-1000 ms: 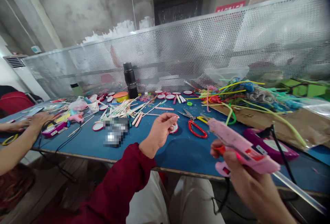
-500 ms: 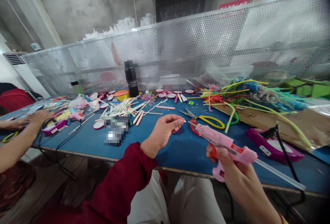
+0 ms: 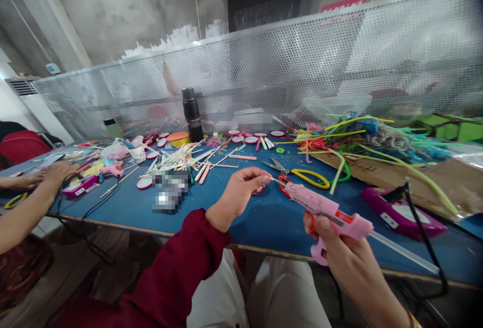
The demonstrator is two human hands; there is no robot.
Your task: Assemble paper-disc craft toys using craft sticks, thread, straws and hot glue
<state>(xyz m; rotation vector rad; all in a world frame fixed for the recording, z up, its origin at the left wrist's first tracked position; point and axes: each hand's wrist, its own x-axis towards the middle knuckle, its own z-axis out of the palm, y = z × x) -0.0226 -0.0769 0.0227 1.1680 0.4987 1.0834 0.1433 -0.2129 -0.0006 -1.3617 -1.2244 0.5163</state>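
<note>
My right hand [image 3: 345, 252] is wrapped round the handle of a pink hot glue gun [image 3: 328, 206], with a finger at its orange trigger. A clear glue stick [image 3: 403, 251] sticks out of the gun's back end. The nozzle points left at the fingertips of my left hand [image 3: 243, 189], very close to them. Thumb and forefinger of that hand are pinched together; whatever is between them is too small to make out. Just behind the nozzle lie yellow-handled scissors [image 3: 310, 178] with their blades apart, and a red-handled pair [image 3: 284, 187] is partly hidden by the gun.
A purple box [image 3: 403, 212] with a black cable sits at the right. Behind it pipe cleaners [image 3: 400, 139] are heaped on cardboard. Sticks [image 3: 177, 159], a black bottle [image 3: 192, 116] and a pixelated object [image 3: 170, 192] stand or lie left. Another person's arm [image 3: 37, 192] rests at far left.
The glue gun has shifted slightly left, bringing its nozzle closer to my left fingertips. My left hand has barely moved.
</note>
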